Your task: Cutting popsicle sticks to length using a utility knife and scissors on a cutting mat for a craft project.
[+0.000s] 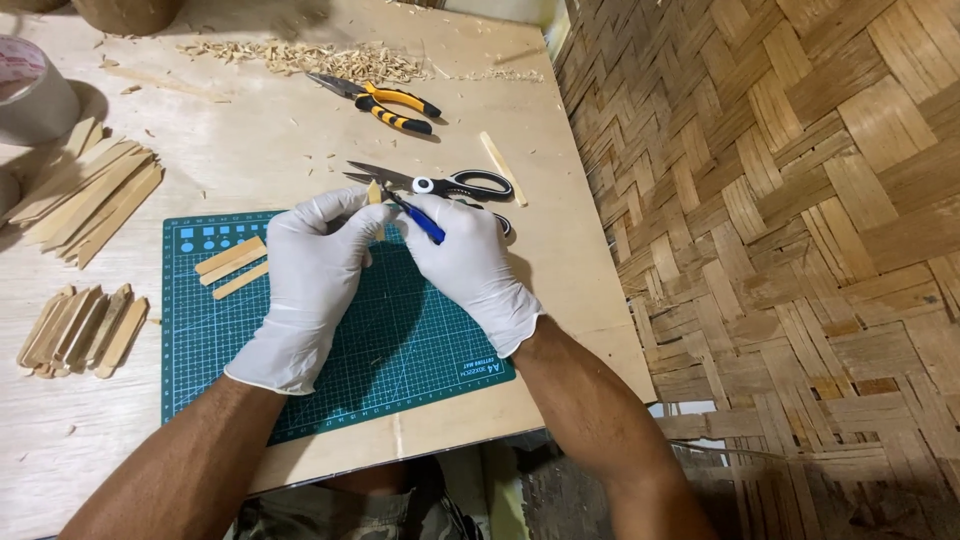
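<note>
Head view, looking down at the bench. My left hand (318,262), gloved white, is pinching a small wooden piece (374,192) upright between thumb and fingers, closed firmly on it, just above the far edge of the green cutting mat (400,350). My right hand (462,262), also gloved, is wrapped around a blue-handled knife (420,222), its tip meeting the wood near the top. The two hands are touching, knuckles together.

For a clean cut, I judge: I should be keeping the left fingertips below the blade's line, bracing one hand against the other, and taking thin shavings rather than forcing a deep bite. The piece is small, so a slip could easily reach the glove.

Around the work: black-handled scissors (450,184) are lying just beyond my hands, with a loose wooden strip (502,168) beside them. Yellow-and-black pliers (385,102) are resting farther back, near a scatter of wood shavings (310,58). Three short sticks (232,267) are lying on the mat's left part. Off the mat to the left, a fan of long flat sticks (90,200) and a bundle of shaped sticks (85,330) are lying on the plywood tabletop (270,150). A woven bamboo wall (800,250) is filling the right side.
</note>
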